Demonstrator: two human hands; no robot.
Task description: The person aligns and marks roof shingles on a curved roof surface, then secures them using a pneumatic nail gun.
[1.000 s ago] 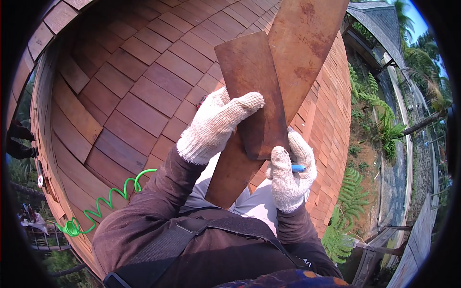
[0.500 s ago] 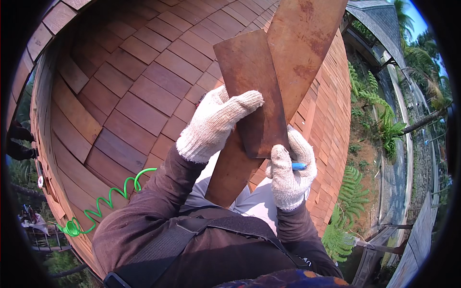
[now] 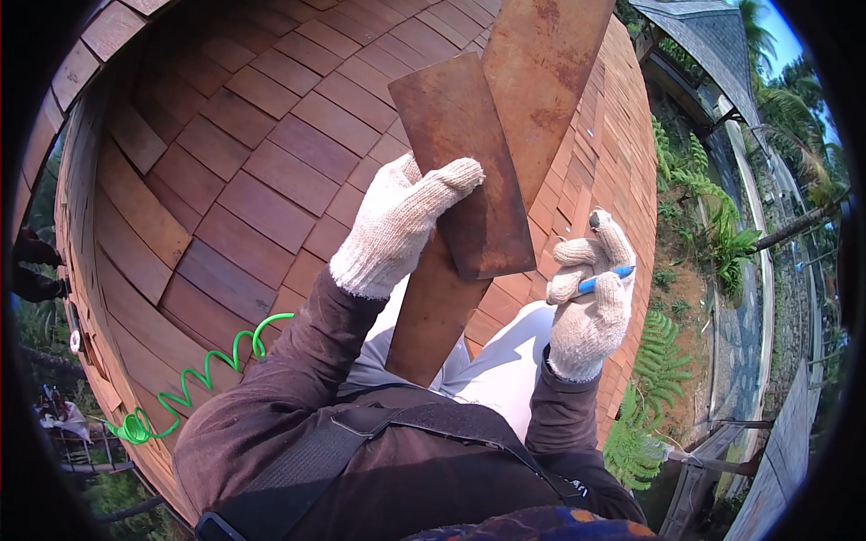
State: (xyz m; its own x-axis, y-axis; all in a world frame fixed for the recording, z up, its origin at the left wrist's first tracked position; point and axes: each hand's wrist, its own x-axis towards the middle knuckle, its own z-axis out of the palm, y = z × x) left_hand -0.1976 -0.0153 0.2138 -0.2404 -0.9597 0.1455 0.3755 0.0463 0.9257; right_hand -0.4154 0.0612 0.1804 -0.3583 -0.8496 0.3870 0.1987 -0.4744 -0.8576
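Note:
My left hand (image 3: pixel 388 230), in a white knit glove, grips a short dark-brown wooden shingle (image 3: pixel 465 153) with its thumb on the upper face. Behind that shingle, and crossing it at an angle, a longer wooden board (image 3: pixel 550 86) stretches from my lap up past the top of the view. Whether my left fingers also hold this board is hidden. To the right of the shingle, apart from it, my gloved right hand (image 3: pixel 588 329) is closed round a slim blue pen (image 3: pixel 604 280), with the index finger raised.
Overlapping wooden shingles (image 3: pixel 271 180) cover the curved roof around me. A coiled green hose (image 3: pixel 207 374) lies at the left. Beyond the right roof edge, lower down, are ferns (image 3: pixel 654 361), a path and another roof (image 3: pixel 704 41).
My right hand has let go of the shingle's lower corner and moved right with the pen. The shingle and long board have shifted slightly left in my left hand's grip.

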